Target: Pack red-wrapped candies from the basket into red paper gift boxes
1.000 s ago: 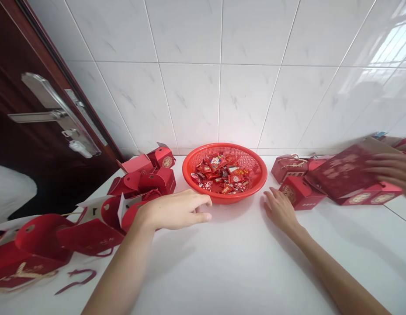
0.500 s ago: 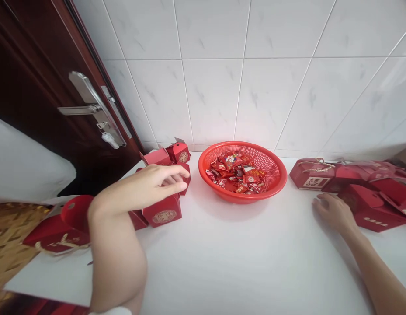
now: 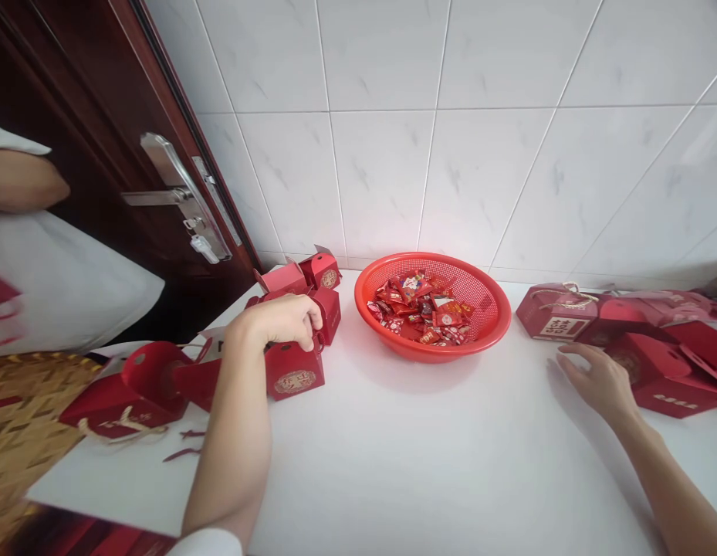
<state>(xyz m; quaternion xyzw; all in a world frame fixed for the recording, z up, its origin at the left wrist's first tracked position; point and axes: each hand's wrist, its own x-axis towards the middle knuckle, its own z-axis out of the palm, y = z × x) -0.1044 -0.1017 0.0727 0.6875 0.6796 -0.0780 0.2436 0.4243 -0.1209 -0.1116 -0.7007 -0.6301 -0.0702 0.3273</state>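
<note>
My left hand (image 3: 293, 318) reaches over the red gift boxes on the left. Its fingers are curled down and closed at the top of a red gift box (image 3: 294, 378) with a gold round print; the fingertips' grip is partly hidden. On the right, my right hand (image 3: 602, 380) hangs low over the white table, fingers apart and holding nothing. It is beside a dark red box (image 3: 664, 378) and in front of a box with a cord handle (image 3: 558, 313). Between my hands stands a red plastic basket (image 3: 433, 354) with many wrapped candies (image 3: 421, 305).
More red boxes (image 3: 123, 394) stand at the left, with scraps of red ribbon (image 3: 181, 454) near them. A woven tray (image 3: 31, 440) lies beyond the table's left edge. Another person in white (image 3: 69, 278) stands by the dark door. A tiled wall (image 3: 381, 170) closes the back.
My left hand has lowered onto the box tops and its fingers have curled in. My right hand has stayed near the right-hand boxes. The person at the left shows more.
</note>
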